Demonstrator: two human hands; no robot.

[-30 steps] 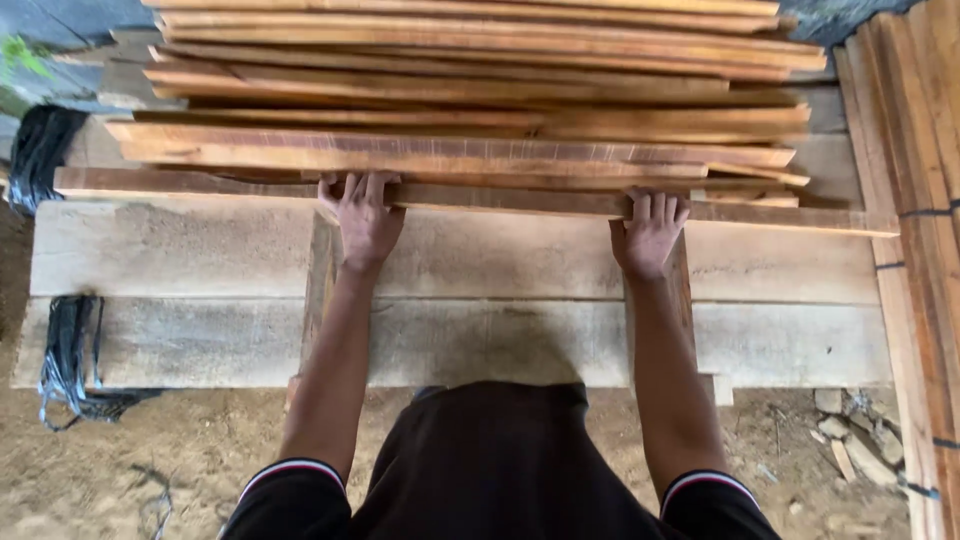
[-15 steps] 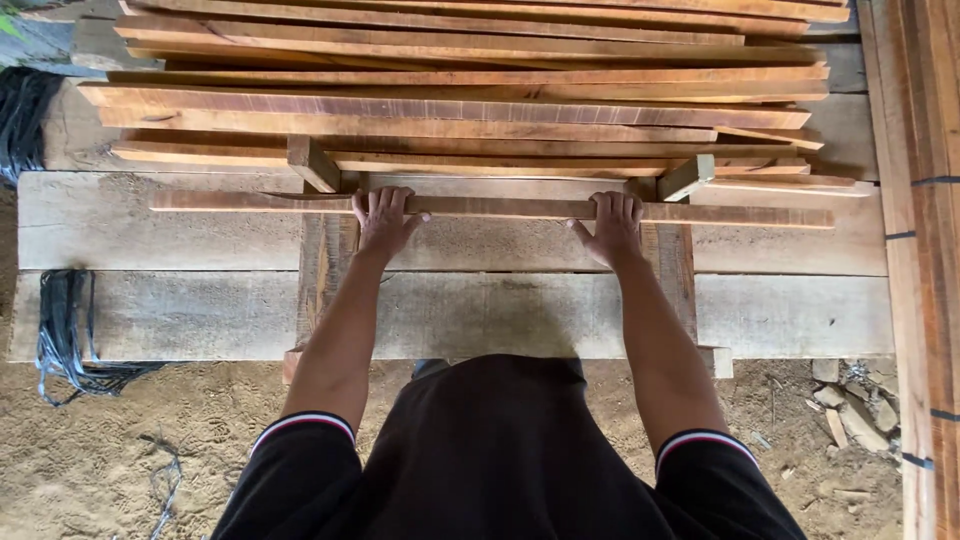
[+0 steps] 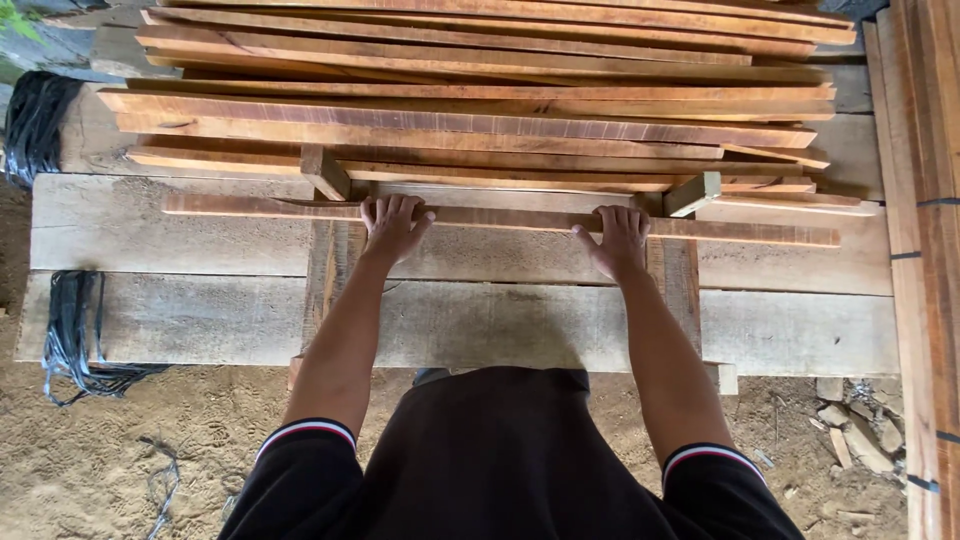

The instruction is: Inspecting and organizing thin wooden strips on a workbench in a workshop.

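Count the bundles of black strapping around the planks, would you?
2. One black bundle sits at the upper left beside the plank stack; another hangs lower left.

You stand on a sandy dirt floor [image 3: 120,450] in daylight. Black strapping [image 3: 75,330] trails left; rubble [image 3: 850,430] lies right.

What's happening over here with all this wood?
A person in a dark top with striped cuffs leans over two wide, pale grey planks and has both hands on one long, thin reddish wooden strip. The left hand and the right hand each grip its near edge, fingers curled over the top. The strip lies crosswise on the planks, just apart from a large stack of similar reddish strips behind it. Black strapping hangs at the left, above sandy ground.
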